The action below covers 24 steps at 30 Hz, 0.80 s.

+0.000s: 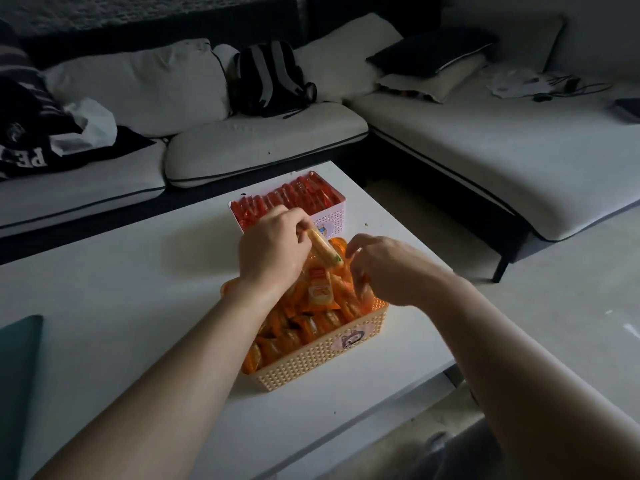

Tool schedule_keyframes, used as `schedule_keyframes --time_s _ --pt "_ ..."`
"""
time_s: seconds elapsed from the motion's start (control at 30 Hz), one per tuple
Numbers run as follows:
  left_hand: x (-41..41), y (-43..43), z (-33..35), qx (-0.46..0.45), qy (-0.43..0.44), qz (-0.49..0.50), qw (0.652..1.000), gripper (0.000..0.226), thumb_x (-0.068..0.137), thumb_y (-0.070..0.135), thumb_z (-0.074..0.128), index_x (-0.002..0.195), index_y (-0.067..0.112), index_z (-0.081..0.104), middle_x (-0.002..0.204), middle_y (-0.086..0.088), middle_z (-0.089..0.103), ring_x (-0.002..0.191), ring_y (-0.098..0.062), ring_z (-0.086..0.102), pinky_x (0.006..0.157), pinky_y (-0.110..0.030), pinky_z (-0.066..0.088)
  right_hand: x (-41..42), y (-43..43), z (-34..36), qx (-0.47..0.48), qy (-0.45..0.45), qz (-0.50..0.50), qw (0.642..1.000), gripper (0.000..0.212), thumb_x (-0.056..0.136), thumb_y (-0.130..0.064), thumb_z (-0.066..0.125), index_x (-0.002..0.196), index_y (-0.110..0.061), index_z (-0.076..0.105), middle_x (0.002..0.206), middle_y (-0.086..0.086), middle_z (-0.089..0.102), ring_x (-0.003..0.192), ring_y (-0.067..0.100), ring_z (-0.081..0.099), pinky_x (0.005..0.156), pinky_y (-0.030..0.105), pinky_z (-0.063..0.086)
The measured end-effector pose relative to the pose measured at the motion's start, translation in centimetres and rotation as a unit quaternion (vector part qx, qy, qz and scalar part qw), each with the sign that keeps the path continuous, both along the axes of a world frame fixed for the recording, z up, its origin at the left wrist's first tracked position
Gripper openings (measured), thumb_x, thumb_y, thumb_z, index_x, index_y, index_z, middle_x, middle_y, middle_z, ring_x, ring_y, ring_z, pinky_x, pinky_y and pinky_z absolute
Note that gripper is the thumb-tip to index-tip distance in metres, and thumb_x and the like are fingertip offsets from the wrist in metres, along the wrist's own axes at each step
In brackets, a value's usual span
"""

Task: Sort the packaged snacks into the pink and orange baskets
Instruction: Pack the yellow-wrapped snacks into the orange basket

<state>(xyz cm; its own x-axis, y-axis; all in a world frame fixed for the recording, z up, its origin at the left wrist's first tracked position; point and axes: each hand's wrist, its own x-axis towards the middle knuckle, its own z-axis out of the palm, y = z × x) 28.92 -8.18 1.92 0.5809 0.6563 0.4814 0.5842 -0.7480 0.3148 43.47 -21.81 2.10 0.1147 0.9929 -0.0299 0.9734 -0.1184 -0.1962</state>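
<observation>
While left hand [273, 247] pinches pale stick pkt [323, 249], right hand [384, 271] half-curled, empty, over orange basket [311, 365].

Two baskets of snack pkts, mid-surface nr its right edge.
Orange basket [322, 358]: woven-look, heaped w/ orange pkts [311, 327]. Pink basket [330, 218] just beyond it twd the far edge, packed w/ red pkts [287, 199] in a row. One pale stick pkt [323, 249] tilted, held above the orange heap.

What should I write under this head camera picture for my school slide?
Left hand lifts a pale snack stick while the right hand digs in the orange basket.
</observation>
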Motion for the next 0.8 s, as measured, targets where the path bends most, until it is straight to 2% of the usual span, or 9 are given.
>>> schedule_keyframes --time_s 0.1,0.2,0.27,0.37,0.43,0.5,0.57,0.67,0.8 --pt "-0.5 -0.1 -0.4 0.007 0.002 -0.001 1.000 0.009 0.093 0.022 0.069 0.101 0.024 0.073 0.102 0.006 0.068 0.077 -0.011 0.057 0.055 -0.018 0.040 -0.6 0.4 -0.1 -0.069 0.043 0.001 0.997 0.028 0.095 -0.023 0.065 0.122 -0.026 0.071 0.128 -0.006 0.064 0.107 0.019 0.067 0.082 0.033 0.062" --pt "-0.8 0.2 -0.4 0.020 -0.017 0.015 1.000 0.009 0.092 0.022 0.070 0.100 0.023 0.074 0.098 0.006 0.068 0.073 -0.009 0.055 0.053 -0.016 0.036 -0.1 0.2 0.0 -0.056 0.101 -0.042 0.992 0.025 0.098 -0.032 0.060 0.121 -0.026 0.068 0.115 -0.007 0.071 0.092 0.019 0.073 0.077 0.033 0.063" --pt "-0.8 0.3 -0.4 0.026 -0.036 0.024 0.999 0.009 0.091 0.021 0.070 0.099 0.022 0.075 0.097 0.005 0.068 0.073 -0.008 0.052 0.053 -0.014 0.032 0.7 0.4 -0.7 -0.024 0.094 -0.054 0.994 0.026 0.099 -0.028 0.061 0.125 -0.028 0.062 0.121 -0.006 0.069 0.095 0.020 0.071 0.079 0.034 0.063" --pt "-0.5 0.1 -0.4 0.024 -0.056 0.027 0.998 0.008 0.091 0.021 0.071 0.098 0.022 0.075 0.096 0.005 0.068 0.073 -0.007 0.052 0.053 -0.011 0.028 1.7 0.6 -1.7 -0.034 0.176 -0.074 0.981 0.049 0.094 -0.025 0.070 0.135 -0.032 0.044 0.134 -0.005 0.062 0.106 0.024 0.068 0.077 0.035 0.063" --pt "-0.2 -0.1 -0.5 0.017 -0.066 0.021 0.997 0.007 0.091 0.019 0.071 0.097 0.021 0.075 0.097 0.005 0.068 0.073 -0.008 0.053 0.054 -0.011 0.029 2.0 0.7 -1.9 -0.039 0.194 -0.088 0.976 0.051 0.091 -0.027 0.074 0.134 -0.030 0.047 0.133 -0.004 0.062 0.106 0.023 0.068 0.077 0.032 0.061" --pt "0.2 -0.4 -0.7 0.008 -0.072 0.003 0.997 0.007 0.091 0.018 0.071 0.096 0.021 0.075 0.097 0.005 0.068 0.075 -0.007 0.055 0.055 -0.010 0.032 2.0 0.7 -1.8 -0.043 0.174 -0.097 0.979 0.043 0.090 -0.032 0.075 0.129 -0.027 0.057 0.125 -0.004 0.066 0.100 0.020 0.069 0.075 0.026 0.061" --pt "0.6 -0.7 -0.9 -0.001 -0.077 -0.011 0.997 0.008 0.091 0.017 0.071 0.097 0.020 0.075 0.096 0.004 0.067 0.075 -0.008 0.058 0.056 -0.009 0.035 1.3 0.8 -1.5 -0.063 0.110 -0.096 0.987 0.038 0.091 -0.040 0.072 0.125 -0.024 0.064 0.109 -0.006 0.070 0.088 0.017 0.070 0.073 0.021 0.060" --pt "1.1 -1.0 -1.0 -0.007 -0.090 -0.009 0.996 0.008 0.091 0.017 0.071 0.097 0.020 0.075 0.096 0.004 0.067 0.075 -0.008 0.059 0.055 -0.010 0.038 0.5 1.2 -1.1 -0.064 0.024 -0.104 0.992 0.035 0.093 -0.045 0.067 0.117 -0.019 0.068 0.088 -0.007 0.071 0.071 0.015 0.070 0.071 0.026 0.063" --pt "1.2 -1.1 -1.1 -0.004 -0.100 -0.003 0.995 0.009 0.091 0.018 0.071 0.098 0.020 0.075 0.098 0.004 0.068 0.075 -0.007 0.058 0.055 -0.012 0.041 1.1 1.0 -0.8 -0.074 0.008 -0.109 0.991 0.030 0.097 -0.039 0.062 0.117 -0.017 0.068 0.087 -0.007 0.071 0.071 0.016 0.072 0.071 0.025 0.062"
